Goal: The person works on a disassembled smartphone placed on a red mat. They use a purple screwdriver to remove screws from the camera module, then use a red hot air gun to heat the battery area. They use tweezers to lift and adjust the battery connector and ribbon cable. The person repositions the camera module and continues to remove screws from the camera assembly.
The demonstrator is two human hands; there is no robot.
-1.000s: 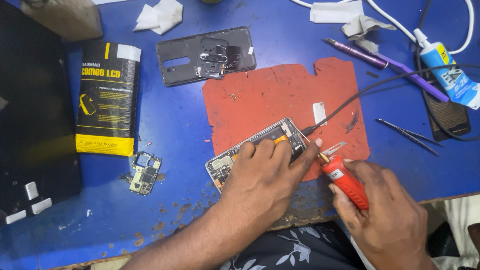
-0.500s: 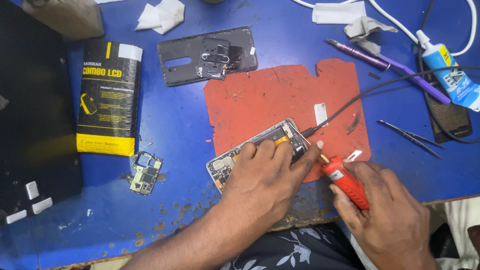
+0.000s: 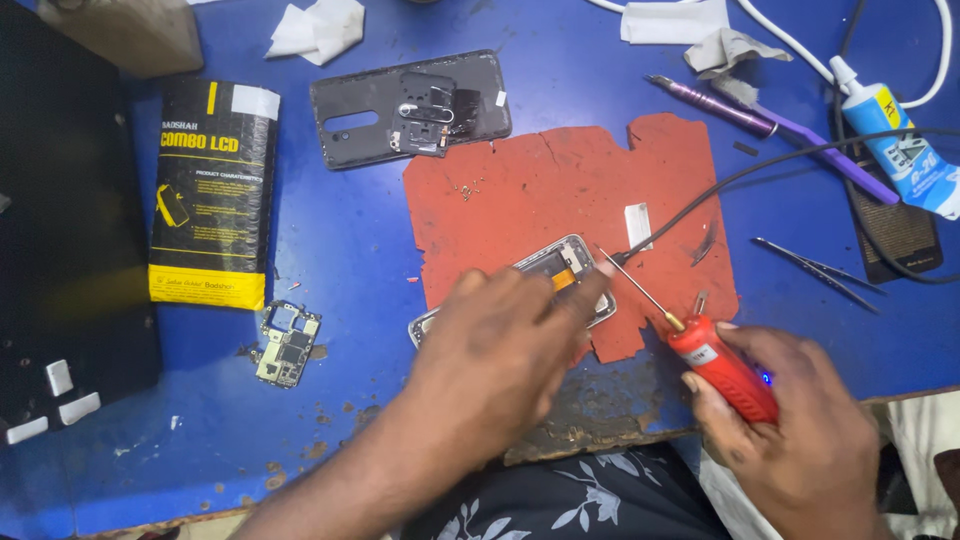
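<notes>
My left hand lies over an opened phone frame on a worn red mat, fingers pressing it down; most of the frame is hidden under the hand. My right hand grips a red-handled soldering iron at the table's front right. Its thin metal tip points up-left and ends close to the frame's upper right corner, by my left fingertips. A black cable runs from the mat toward the right.
A black phone back cover lies above the mat. A black-and-yellow box and a small circuit board sit left. Tweezers, a purple tool, a glue tube and tissues lie right and back.
My left hand has shifted slightly left and down over the phone frame. The iron's tip has drawn back a little from the frame, and my right hand sits slightly lower.
</notes>
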